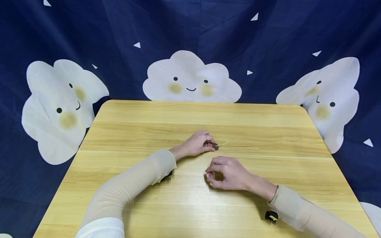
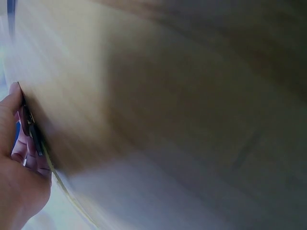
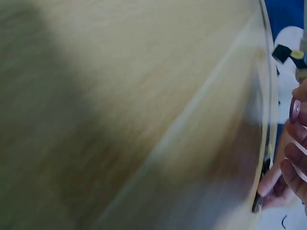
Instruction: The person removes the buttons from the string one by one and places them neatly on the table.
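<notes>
In the head view, a pale wooden worktop [image 1: 268,132] with rounded corners stood before a dark blue cloth backdrop [image 1: 89,29] printed with white smiling clouds. The left hand [image 1: 197,143] lay near the middle of the worktop, its fingers curled down over a small dark round piece [image 1: 215,146] that showed at the fingertips. A thin yellow strand [image 1: 223,144] ran out from under that hand on both sides and lay flat on the wood. The right hand [image 1: 229,173] rested just nearer the person, apart from the left hand, with thumb and forefinger drawn together in a pinch; what they held was too small to make out. Both forearms wore beige sleeves [image 1: 131,185], and a small black and yellow device [image 1: 271,216] sat under the right wrist.

In the left wrist view, the picture was heavily blurred. The left hand [image 2: 19,163] filled the lower left corner, its fingers pressed against the worktop [image 2: 182,96] with a dark sliver of the piece [image 2: 32,134] between fingertips and wood. The yellow strand [image 2: 64,187] trailed away below the fingers.

In the right wrist view, also blurred, the worktop [image 3: 120,96] took up most of the frame. The curled fingers of the right hand [image 3: 296,158] showed at the right edge, one pink nail plain. Beyond them the left hand [image 3: 273,184] was partly seen with a dark object [image 3: 259,203] at it, and the yellow strand [image 3: 272,72] arced upward along the wood.
</notes>
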The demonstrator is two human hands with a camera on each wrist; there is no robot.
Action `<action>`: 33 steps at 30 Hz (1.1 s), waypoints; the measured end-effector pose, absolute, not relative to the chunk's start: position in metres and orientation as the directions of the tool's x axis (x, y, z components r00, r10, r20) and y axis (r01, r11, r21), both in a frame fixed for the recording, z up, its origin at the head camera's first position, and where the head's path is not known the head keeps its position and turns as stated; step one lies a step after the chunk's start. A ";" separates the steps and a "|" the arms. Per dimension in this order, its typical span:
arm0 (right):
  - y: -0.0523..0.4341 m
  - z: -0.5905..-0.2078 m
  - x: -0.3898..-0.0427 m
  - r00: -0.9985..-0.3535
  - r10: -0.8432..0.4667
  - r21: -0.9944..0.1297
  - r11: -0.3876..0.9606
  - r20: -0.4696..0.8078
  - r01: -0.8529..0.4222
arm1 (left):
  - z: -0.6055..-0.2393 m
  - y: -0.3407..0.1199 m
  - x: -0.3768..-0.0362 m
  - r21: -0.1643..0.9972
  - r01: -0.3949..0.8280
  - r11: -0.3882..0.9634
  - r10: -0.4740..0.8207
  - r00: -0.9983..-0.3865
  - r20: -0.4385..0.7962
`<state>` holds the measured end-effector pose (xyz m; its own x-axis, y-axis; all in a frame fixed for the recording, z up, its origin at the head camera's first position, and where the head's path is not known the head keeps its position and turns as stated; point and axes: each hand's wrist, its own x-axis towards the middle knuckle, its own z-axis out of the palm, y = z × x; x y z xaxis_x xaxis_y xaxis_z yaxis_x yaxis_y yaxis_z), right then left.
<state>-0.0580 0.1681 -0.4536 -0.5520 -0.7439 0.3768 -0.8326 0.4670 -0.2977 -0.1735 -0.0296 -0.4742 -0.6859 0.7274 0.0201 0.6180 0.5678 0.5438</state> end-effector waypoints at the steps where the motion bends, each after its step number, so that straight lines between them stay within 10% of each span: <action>1: 0.165 -0.455 -0.058 -0.543 -0.752 -0.290 0.461 0.373 -0.838 | -0.474 -0.030 -0.174 0.543 0.618 0.568 0.727 -0.686 0.021; 33: 0.142 -0.468 -0.060 -0.459 -0.846 -0.170 0.427 0.273 -0.888 | -0.477 -0.029 -0.175 0.530 0.637 0.560 0.733 -0.679 0.042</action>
<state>-0.0600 0.1421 -0.4682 -0.4585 -0.8456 0.2732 -0.8883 0.4268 -0.1698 -0.1748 -0.0290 -0.4772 -0.6789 0.7330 0.0424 0.6373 0.5597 0.5296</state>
